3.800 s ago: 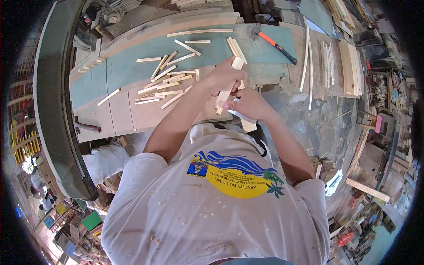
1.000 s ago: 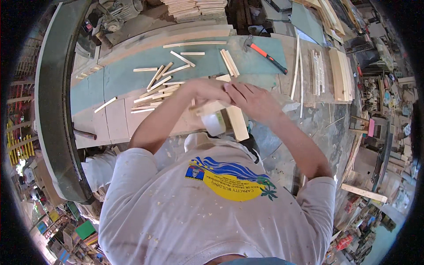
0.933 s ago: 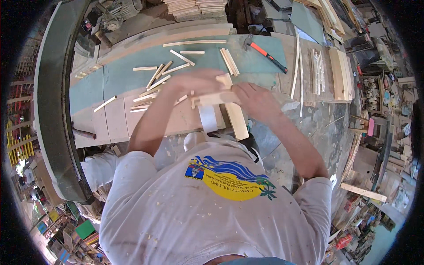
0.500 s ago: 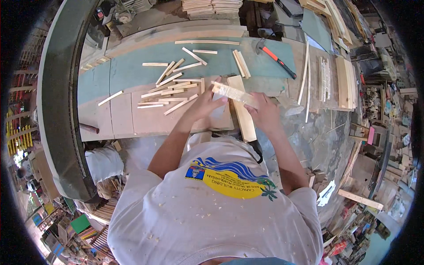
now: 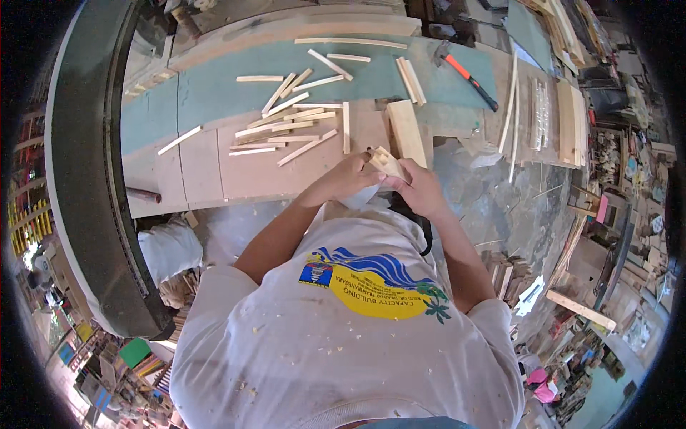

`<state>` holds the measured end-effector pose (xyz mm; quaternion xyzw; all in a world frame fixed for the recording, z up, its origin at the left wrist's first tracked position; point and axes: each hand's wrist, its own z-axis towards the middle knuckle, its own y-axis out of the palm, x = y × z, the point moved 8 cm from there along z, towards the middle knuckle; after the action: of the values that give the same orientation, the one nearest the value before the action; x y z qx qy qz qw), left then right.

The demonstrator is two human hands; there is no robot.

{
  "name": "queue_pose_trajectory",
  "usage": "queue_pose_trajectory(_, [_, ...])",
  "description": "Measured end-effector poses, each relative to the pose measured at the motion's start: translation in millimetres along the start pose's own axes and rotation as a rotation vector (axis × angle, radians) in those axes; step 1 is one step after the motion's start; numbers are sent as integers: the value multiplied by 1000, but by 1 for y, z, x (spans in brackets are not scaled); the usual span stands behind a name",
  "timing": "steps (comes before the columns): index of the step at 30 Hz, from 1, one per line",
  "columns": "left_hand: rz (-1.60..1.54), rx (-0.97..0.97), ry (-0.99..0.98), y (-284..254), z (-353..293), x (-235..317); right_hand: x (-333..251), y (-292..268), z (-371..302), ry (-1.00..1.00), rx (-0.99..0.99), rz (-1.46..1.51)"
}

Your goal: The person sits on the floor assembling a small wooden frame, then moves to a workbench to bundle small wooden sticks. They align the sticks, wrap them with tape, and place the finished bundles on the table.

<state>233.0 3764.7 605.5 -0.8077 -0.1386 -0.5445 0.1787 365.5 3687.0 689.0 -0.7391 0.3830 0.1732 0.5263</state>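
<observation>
My left hand and my right hand are together in front of my waist, both closed around a bundle of short wooden strips. Its end, with the strip ends showing, points up and away from me. Beneath my left hand a pale, sheet-like piece shows, its kind unclear. Just beyond my right hand lies a thick wooden board on the workbench. Loose wooden sticks lie scattered on the bench to the left of my hands.
A hammer with a red and black handle lies at the far right of the workbench. Two sticks rest beside it. Long thin strips and boards lie farther right. A large dark machine column stands at the left.
Both hands have drawn closer to my body and to each other. The bundle has turned from lying crosswise to pointing its end away from me. The view has shifted slightly.
</observation>
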Motion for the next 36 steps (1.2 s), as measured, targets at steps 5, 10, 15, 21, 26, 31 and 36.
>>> queue_pose_trajectory(5, [-108, -77, 11, -8, -14, 32, 46, 52, 4, 160, -122, 584])
queue_pose_trajectory(10, [24, -21, -77, -9, -19, 16, 32, 48, 11, 64, -95, 290])
queue_pose_trajectory(15, [127, -40, -135, -1, -26, -5, 35, 55, 7, 189, -139, 384])
queue_pose_trajectory(21, [-195, -41, -185, 2, -41, -23, 36, 67, 28, 83, -52, 134])
queue_pose_trajectory(26, [-556, 88, -384, 0, -51, -33, 14, 66, 53, -265, 78, 96])
queue_pose_trajectory(31, [-332, 141, -288, -15, -48, -33, 24, 78, 57, -111, -91, 326])
queue_pose_trajectory(36, [-264, 117, -316, -23, -47, -5, 32, 80, 47, -83, -131, 442])
